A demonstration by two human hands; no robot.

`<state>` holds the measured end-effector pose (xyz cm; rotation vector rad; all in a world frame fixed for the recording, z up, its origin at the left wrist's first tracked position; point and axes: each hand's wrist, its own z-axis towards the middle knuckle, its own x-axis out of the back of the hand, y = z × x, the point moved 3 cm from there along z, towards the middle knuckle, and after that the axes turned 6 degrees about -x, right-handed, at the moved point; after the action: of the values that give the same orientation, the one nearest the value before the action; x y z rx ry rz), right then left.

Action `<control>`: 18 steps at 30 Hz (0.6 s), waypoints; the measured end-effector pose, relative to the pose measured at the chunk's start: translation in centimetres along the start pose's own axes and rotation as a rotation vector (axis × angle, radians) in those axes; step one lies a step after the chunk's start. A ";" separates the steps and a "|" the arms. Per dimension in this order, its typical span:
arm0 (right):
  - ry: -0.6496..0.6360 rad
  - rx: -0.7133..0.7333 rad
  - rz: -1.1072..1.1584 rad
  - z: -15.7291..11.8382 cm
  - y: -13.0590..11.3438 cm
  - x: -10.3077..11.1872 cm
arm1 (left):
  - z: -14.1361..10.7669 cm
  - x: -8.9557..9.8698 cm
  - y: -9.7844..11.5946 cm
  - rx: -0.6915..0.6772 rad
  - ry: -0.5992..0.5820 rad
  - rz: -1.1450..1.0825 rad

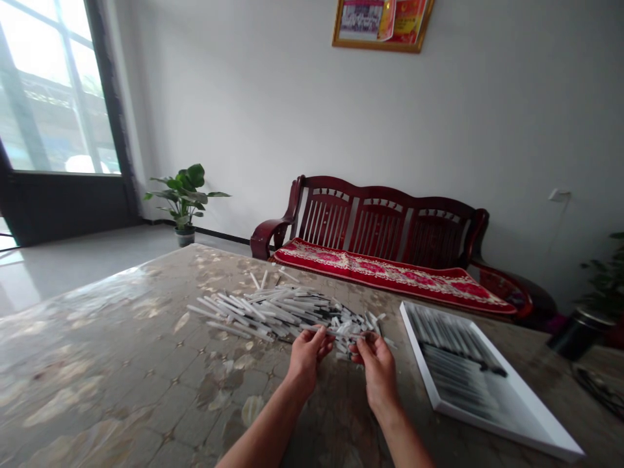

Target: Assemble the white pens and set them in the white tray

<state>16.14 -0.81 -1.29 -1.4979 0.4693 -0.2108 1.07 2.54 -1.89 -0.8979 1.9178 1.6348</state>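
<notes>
My left hand (308, 354) is closed in a pinch at the near edge of a heap of slim whitish tubes (263, 309). Close by on its right, my right hand (377, 370) is also pinched shut. A thin pale tube (341, 334) spans the gap between the fingertips, with one end in each hand; its exact kind is too small to make out. Just beyond the fingers lie short clear pieces (347, 324), which look like caps, mixed with some dark slender parts. To the right stands a shallow white box (429, 390) holding rows of dark, pen-like sticks (453, 335).
The table cover (121, 364) is patterned in brown. Behind the table is a red wooden bench (380, 221) with a red runner. A dark cylinder (578, 335) and a cable (597, 390) are at the far right. A potted plant (184, 195) stands back left.
</notes>
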 end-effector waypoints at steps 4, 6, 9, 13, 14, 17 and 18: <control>-0.034 -0.007 -0.031 -0.2 0.0 -0.5 | -0.2 0.0 -0.2 -0.004 -0.035 -0.006; -0.046 -0.010 -0.044 -0.2 0.1 -0.6 | -0.3 -0.1 -0.2 -0.002 -0.045 0.003; -0.048 -0.011 -0.039 -0.3 0.3 -0.8 | -0.5 -0.2 -0.3 0.000 -0.052 0.017; -0.027 -0.049 0.020 -0.4 0.5 -0.8 | -0.6 -0.3 -0.3 -0.027 -0.080 0.027; -0.017 -0.073 0.041 -0.4 0.5 -0.8 | -0.6 -0.3 -0.3 -0.038 -0.092 0.033; 0.018 -0.160 0.120 -0.6 0.6 -0.9 | -0.6 -0.4 -0.2 -0.097 -0.137 0.059; 0.029 -0.188 0.151 -0.6 0.7 -0.9 | -0.7 -0.4 0.0 -0.125 -0.154 0.072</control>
<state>14.97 -0.97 -1.79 -1.6358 0.6364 -0.0708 1.43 1.97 -1.48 -0.7338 1.7785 1.8275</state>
